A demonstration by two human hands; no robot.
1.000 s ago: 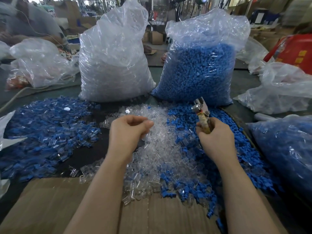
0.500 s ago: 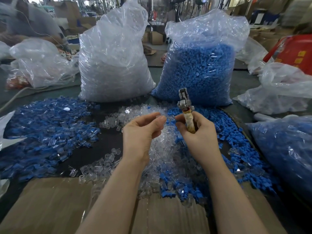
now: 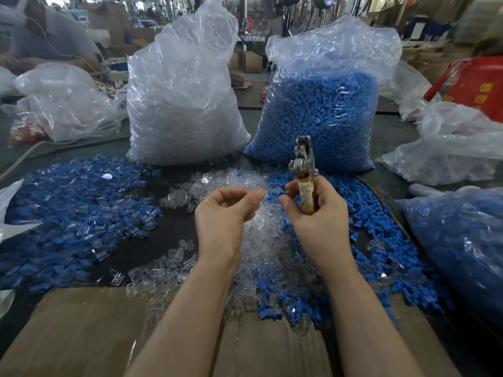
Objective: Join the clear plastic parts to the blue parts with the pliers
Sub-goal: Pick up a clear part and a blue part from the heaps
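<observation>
My right hand (image 3: 318, 216) grips the tape-wrapped handle of the metal pliers (image 3: 303, 159), which stand upright with their jaws pointing away from me. My left hand (image 3: 226, 213) is raised close beside it, fingers curled, pinching a small clear plastic part (image 3: 251, 195) that is faint against the pile behind. Under both hands lies a heap of loose clear plastic parts (image 3: 261, 248). Loose blue parts (image 3: 381, 257) spread to its right. A wide pile of blue pieces with clear parts on them (image 3: 68, 213) covers the table's left side.
Behind the piles stand a tall bag of clear parts (image 3: 185, 104) and a bag of blue parts (image 3: 321, 110). Another blue-filled bag (image 3: 462, 246) lies at the right. Flat cardboard (image 3: 81, 336) covers the near edge. Crumpled bags sit at both sides, and a person (image 3: 40, 36) works far left.
My left hand rose from the clear pile and moved right with its fingers pinched. My right hand brought the pliers left and more upright, so both hands now nearly meet.
</observation>
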